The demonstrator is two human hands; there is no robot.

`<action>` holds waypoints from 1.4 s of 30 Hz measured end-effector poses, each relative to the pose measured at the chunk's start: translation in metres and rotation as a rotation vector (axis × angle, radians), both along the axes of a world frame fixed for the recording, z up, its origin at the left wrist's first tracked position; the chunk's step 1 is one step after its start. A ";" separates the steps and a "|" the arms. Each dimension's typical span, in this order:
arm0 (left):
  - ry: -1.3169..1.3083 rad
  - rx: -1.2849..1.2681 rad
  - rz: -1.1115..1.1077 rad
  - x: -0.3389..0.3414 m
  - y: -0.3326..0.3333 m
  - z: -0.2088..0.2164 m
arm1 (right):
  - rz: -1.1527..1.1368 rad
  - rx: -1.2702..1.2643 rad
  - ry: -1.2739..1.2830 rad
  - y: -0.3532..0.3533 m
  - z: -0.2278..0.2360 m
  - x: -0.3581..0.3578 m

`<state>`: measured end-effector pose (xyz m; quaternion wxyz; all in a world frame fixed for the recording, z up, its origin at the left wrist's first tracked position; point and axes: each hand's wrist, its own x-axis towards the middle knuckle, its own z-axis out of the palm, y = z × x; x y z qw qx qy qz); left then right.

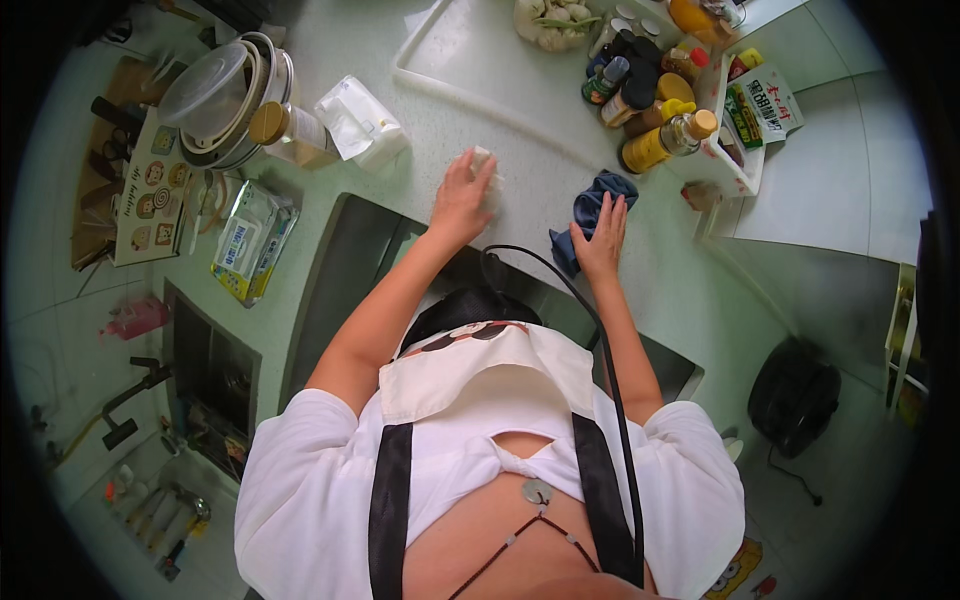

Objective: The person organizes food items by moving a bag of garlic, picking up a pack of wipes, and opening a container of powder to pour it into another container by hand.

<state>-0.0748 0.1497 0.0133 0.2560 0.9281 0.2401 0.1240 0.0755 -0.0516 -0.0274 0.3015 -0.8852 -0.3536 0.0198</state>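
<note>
My left hand is closed on a crumpled white tissue and rests on the light grey-green countertop. Part of the tissue sticks out past the fingers; the palm hides the rest. To the right, a bunched dark blue cloth lies on the same counter. Over its right side rests my right hand, fingers stretched out and a little apart, touching the fabric from above. A white soft tissue pack stands beyond and to the left of my left hand.
Stacked bowls, a lidded jar and a wipes pack stand at left. Several sauce bottles crowd the back right beside a white bin. Garlic lies at the back. A black cable crosses before me.
</note>
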 end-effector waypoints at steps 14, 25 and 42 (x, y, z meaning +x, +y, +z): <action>-0.159 -0.224 0.220 -0.074 0.054 -0.022 | 0.147 0.032 -0.226 0.130 -0.024 -0.028; -0.279 -0.456 0.456 -0.119 0.084 -0.012 | 0.396 0.071 -0.199 0.192 -0.015 -0.065; -0.405 -0.394 0.509 -0.143 0.106 -0.019 | 0.220 0.183 0.749 0.278 0.048 -0.092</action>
